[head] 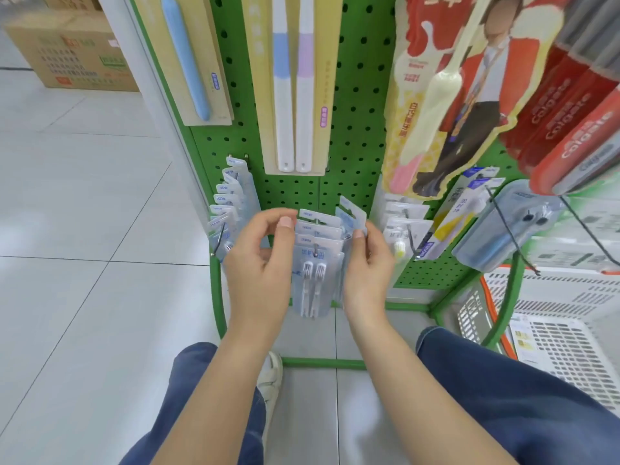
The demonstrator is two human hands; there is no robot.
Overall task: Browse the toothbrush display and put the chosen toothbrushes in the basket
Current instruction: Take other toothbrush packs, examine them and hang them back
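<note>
Green pegboard rack (355, 95) hung with toothbrush packs; left hand (265, 256) curled at the left edge of a pale-blue pack stack (317, 260) on a low hook; right hand (367, 263) pinches one tilted pack (350, 216) at the stack's right; white basket (567, 333) on the floor to the right; cardboard box (73, 48) far left; blue-jeaned knees below.
</note>
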